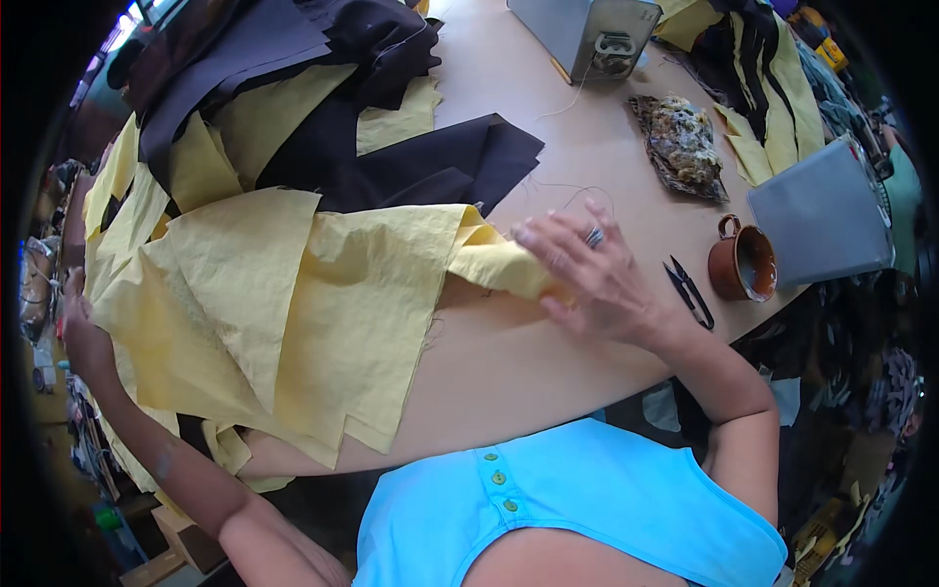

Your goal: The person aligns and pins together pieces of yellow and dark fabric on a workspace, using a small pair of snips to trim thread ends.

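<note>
Head view: the right hand (pixel 592 269), slightly blurred, bends over the narrow, folded end of the pale yellow cloth panels (pixel 372 284), its fingers a little apart and one wearing a silver-coloured ring (pixel 594 237); I cannot tell whether thumb and fingers pinch the fabric. The left hand (pixel 83 318) is at the far left, against the outer edge of the same yellow panels; whether its fingers are clamped on the cloth cannot be told either. The panels lie overlapping across the left half of a smooth, tan tabletop (pixel 528 362), some hanging over its near edge. Behind them is a heap of dark, blackish-purple cloth (pixel 440 166) with yellow pieces among its folds. Right of the right hand lie small black thread snips (pixel 690 293), then a brown, round-handled mug (pixel 726 269) just beside a grey, flat-sided container (pixel 822 215). Farther back sit a lumpy, brown-and-whitish bundle (pixel 680 147) and a grey metal box (pixel 577 34).
</note>
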Motion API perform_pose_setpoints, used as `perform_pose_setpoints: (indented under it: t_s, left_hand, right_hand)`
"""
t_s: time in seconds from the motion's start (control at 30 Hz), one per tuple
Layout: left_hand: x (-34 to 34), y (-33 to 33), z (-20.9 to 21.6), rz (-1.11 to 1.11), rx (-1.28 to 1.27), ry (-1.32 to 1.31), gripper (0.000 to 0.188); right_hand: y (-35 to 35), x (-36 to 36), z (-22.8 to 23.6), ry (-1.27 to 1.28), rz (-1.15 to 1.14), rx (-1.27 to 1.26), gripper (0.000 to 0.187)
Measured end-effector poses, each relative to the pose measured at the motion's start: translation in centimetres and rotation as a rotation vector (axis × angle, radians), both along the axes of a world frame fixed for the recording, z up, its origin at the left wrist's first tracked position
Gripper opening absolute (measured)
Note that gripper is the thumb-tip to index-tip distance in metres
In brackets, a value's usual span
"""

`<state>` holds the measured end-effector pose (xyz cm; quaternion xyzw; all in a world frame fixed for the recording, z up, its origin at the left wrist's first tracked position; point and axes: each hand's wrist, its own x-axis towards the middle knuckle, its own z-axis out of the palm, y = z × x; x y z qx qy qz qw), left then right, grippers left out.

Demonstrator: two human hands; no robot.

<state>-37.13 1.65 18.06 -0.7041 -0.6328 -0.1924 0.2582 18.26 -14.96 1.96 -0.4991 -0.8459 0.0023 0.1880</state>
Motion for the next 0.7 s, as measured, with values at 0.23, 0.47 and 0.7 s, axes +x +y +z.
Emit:
perform_pose_setpoints:
  t_s: [0.23,0.47,0.7]
  left_hand:
    - [28.7,-13.5,-12.9,-0.817,-0.524,0.14,0.057]
    - [27.7,-11.0,-16.0,-0.796,-0.606,-0.127,0.035]
    - [21.2,-6.4,-6.5,-0.807,-0.769,-0.457,0.027]
  right_hand:
    - [0.5,-2.7,-1.4,0.018,-0.034,0.027,0.082]
    - [2.8,-3.4,-3.6,-0.074,0.065,0.382,0.058]
    - [1.1,-3.4,-0.4,0.254,0.216,0.19,0.053]
